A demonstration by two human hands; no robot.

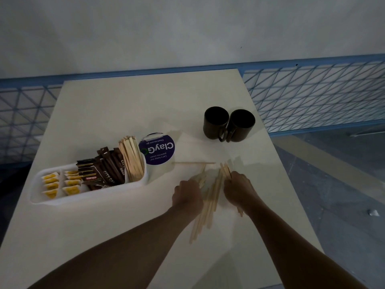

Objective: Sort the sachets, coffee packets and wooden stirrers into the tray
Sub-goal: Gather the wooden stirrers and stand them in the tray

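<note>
Two mugs (215, 124) beyond loose stirrers (213, 195); round sign (158, 149) beside tray (87, 197)

Bare room lies on the far tabletop (125, 105) and at the near left. The tray (83, 196), the round purple sign (157, 150) and two dark mugs (215, 124) block the way.

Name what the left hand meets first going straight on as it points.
Probably the loose wooden stirrers just ahead of the left hand, then the right hand; depth is unclear.
</note>
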